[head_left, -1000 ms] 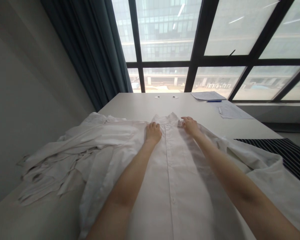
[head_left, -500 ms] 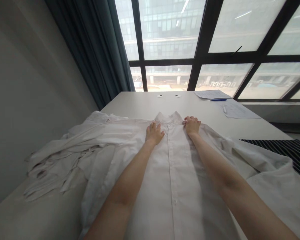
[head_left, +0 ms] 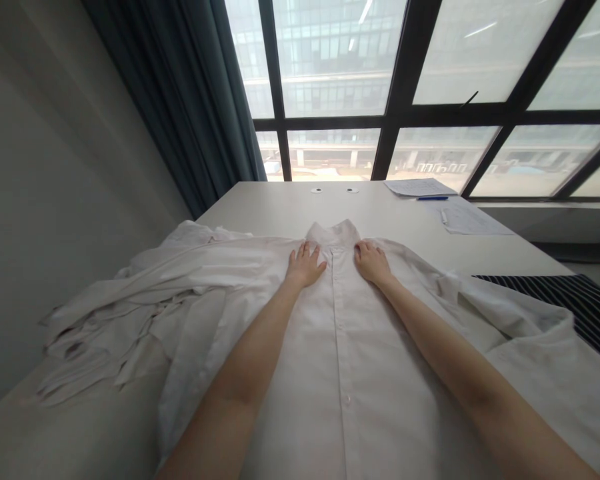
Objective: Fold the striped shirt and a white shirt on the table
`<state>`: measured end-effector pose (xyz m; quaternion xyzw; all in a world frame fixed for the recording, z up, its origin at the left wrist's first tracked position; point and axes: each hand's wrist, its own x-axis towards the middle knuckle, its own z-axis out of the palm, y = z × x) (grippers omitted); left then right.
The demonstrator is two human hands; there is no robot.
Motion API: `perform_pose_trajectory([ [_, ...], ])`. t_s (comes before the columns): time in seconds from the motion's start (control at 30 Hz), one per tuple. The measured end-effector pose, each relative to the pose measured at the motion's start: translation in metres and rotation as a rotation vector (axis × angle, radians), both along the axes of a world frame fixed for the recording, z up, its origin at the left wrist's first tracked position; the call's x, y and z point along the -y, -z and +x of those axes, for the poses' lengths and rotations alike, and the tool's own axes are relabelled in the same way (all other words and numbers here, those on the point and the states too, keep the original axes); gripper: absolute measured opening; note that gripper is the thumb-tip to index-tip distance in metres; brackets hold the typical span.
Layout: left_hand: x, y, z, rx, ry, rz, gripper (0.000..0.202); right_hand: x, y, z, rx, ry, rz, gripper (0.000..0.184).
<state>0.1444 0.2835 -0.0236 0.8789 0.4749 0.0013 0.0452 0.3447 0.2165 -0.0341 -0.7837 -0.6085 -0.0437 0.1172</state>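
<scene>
A white button-up shirt lies front side up, its collar at the far end and the buttoned placket running down the middle. My left hand rests flat on the cloth just left of the collar, fingers spread. On the collar's right side, my right hand lies on the shirt with its fingers close together and slightly bent; no fold of cloth shows between them. The right sleeve stretches out to the right with a few creases.
More white garments are bunched at the left. Dark striped fabric lies at the right. Papers, a blue pen and another sheet sit on the white table. A curtain and windows stand behind.
My right hand has moved left from the shirt's shoulder edge to beside the collar and now lies lower on the cloth. My left hand keeps its place with fingers spread.
</scene>
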Motion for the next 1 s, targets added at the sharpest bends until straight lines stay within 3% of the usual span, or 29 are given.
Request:
perform_pose_trajectory([
  [0.23, -0.012, 0.002, -0.011, -0.004, -0.026, 0.004, 0.078, 0.007, -0.002, 0.037, -0.026, 0.019, -0.146, 0.057],
  [0.4, -0.023, 0.003, -0.025, -0.008, -0.047, 0.012, 0.072, 0.012, -0.004, 0.065, -0.014, 0.055, -0.169, 0.058],
  [0.6, -0.019, 0.001, -0.028, -0.009, -0.068, 0.053, 0.068, 0.022, -0.006, 0.058, 0.044, 0.077, -0.069, 0.054],
  [0.8, -0.021, 0.003, -0.026, -0.014, -0.066, 0.042, 0.067, 0.028, -0.004, 0.038, 0.064, -0.115, -0.103, 0.048],
  [1.0, -0.025, 0.002, -0.031, -0.027, -0.036, 0.008, 0.069, 0.03, -0.002, 0.063, 0.024, 0.014, -0.167, 0.057],
])
